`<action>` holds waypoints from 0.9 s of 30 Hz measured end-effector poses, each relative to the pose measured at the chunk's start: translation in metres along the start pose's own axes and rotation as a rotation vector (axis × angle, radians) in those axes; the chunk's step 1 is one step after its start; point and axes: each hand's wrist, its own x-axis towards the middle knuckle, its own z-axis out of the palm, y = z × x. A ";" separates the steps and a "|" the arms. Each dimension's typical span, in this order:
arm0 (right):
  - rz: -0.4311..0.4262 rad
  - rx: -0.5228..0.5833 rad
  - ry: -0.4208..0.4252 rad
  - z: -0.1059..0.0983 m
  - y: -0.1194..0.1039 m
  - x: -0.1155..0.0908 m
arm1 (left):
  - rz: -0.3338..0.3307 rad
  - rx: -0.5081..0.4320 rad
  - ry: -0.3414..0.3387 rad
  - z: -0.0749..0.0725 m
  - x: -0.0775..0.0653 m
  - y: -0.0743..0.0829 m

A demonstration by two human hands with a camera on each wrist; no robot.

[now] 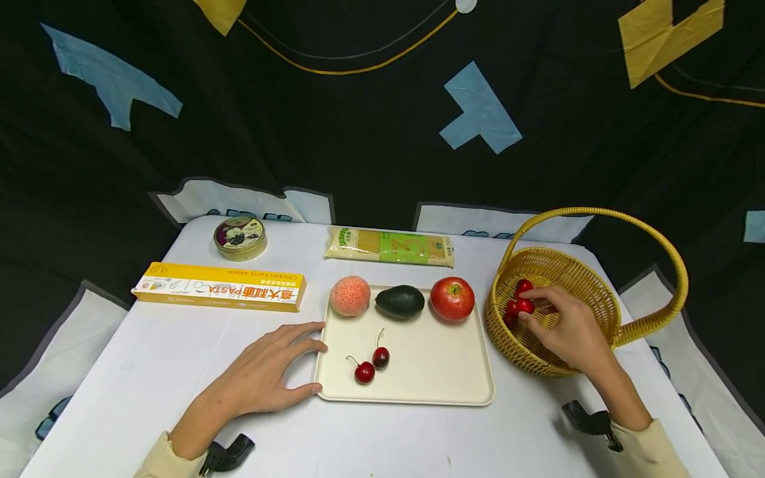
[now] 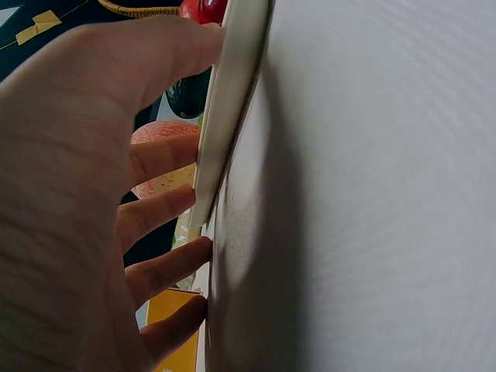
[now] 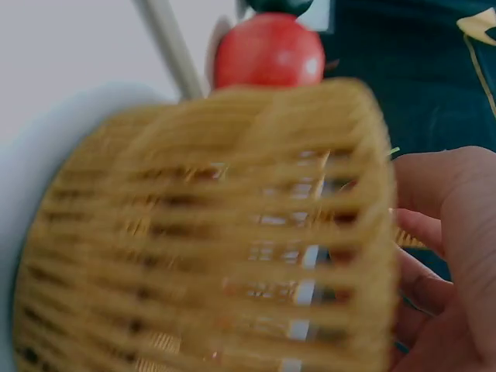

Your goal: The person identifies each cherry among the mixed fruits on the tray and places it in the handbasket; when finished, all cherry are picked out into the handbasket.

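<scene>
One cherry (image 1: 525, 305), pinched by my right hand (image 1: 570, 326) in the basket (image 1: 526, 353), lies past the tray's (image 1: 439, 378) right edge; my left hand (image 1: 265, 369) spreads opposite.

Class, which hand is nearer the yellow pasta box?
The left hand, in front of the yellow pasta box; the right hand is beyond the tray, inside the basket.

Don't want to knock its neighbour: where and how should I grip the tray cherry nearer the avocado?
Probably lightly by its round sides, from above and the right: the farther cherry has bare tray to its right, the other cherry close on its left, and a thin stem pointing away toward the avocado.
</scene>
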 end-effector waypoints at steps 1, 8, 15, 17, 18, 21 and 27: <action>0.008 -0.003 -0.003 0.000 0.003 0.000 | 0.000 0.000 -0.001 0.000 0.000 0.000; 0.048 -0.011 -0.038 0.002 0.023 0.003 | -0.003 0.007 -0.003 0.000 0.001 -0.001; 0.081 0.012 -0.076 0.007 0.041 0.003 | -0.002 0.002 -0.005 0.001 0.001 -0.002; 0.097 0.020 -0.095 0.007 0.043 0.004 | -0.003 0.002 -0.005 0.001 0.001 -0.002; 0.105 0.018 -0.104 0.007 0.045 0.004 | -0.004 0.002 -0.005 0.001 0.001 -0.002; 0.129 0.021 -0.135 0.006 0.048 0.006 | -0.005 0.000 -0.005 0.001 0.001 -0.002; 0.154 0.016 -0.179 0.008 0.056 0.008 | -0.011 0.000 -0.006 0.001 0.001 -0.001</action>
